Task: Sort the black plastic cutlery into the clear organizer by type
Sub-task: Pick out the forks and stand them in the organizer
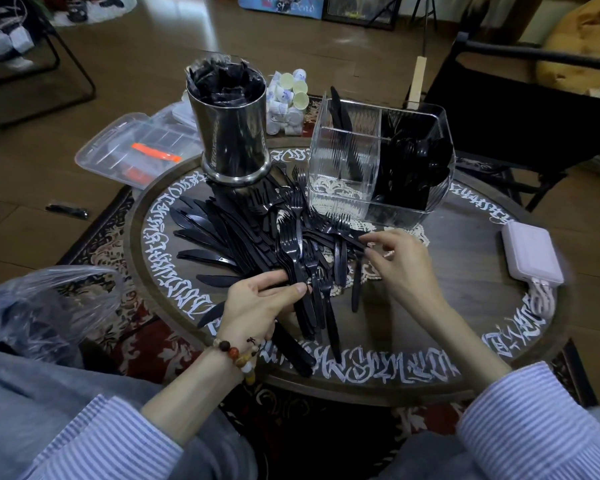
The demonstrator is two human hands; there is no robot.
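Observation:
A heap of black plastic forks (pixel 293 216) and knives (pixel 205 233) covers the middle and left of the round table (pixel 430 327). My left hand (pixel 257 306) is closed around a bundle of forks (pixel 291 251), tines pointing away from me. My right hand (pixel 400 261) pinches the handle of a single fork (pixel 342 230) lying just in front of the clear organizer (pixel 340 202). The organizer stands at the back right; its right compartment is full of black spoons (pixel 416 161), a rear left one holds a few knives (pixel 340 116), and the front left compartment looks empty.
A metal canister (pixel 234 133) stuffed with black wrappers stands at the back left. A pink power bank (pixel 532 252) with a cable lies at the right edge. A clear plastic bag (pixel 39 306) sits on my left knee. Small cups (pixel 288 98) and a lidded plastic box (pixel 136 147) lie beyond the table.

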